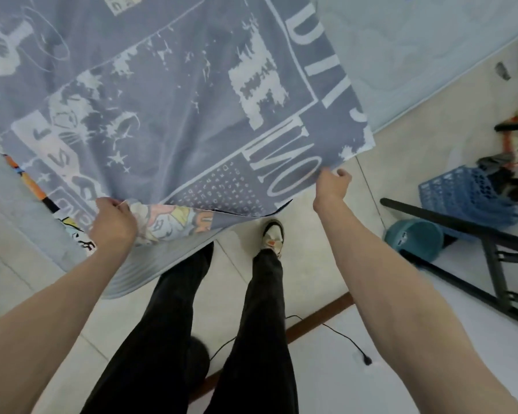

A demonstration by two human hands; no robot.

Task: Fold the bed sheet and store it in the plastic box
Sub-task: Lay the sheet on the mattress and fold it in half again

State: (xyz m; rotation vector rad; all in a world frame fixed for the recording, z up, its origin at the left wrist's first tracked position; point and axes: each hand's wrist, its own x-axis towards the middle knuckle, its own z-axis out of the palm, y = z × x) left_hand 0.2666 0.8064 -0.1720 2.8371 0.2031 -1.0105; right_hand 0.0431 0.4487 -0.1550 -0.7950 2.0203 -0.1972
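Head view: clutter sits off to the right of the right hand's grip, namely a blue perforated plastic basket [467,195], a teal bucket [413,239] just below it, and a black metal frame [473,234] slanting across both. A black cable [338,336] trails over the pale tiled floor [320,255] below the grips, beside a brown threshold strip [317,321]. The person's dark trousers and a white shoe [272,236] stand directly under the held edge.

The bed sheet [168,100] spreads up and away from both grips, covering most of the light blue quilted mattress [416,49], which shows bare above the right hand. The cloth is thin, grey-blue, printed with faded white letters, stars and splatters; its turned-up near edge shows a colourful cartoon print on the other face.

The left hand [112,224] is closed on the sheet's near edge, cloth bunched between thumb and fingers. The right hand [331,185] pinches the near right corner, lifted clear of the floor.
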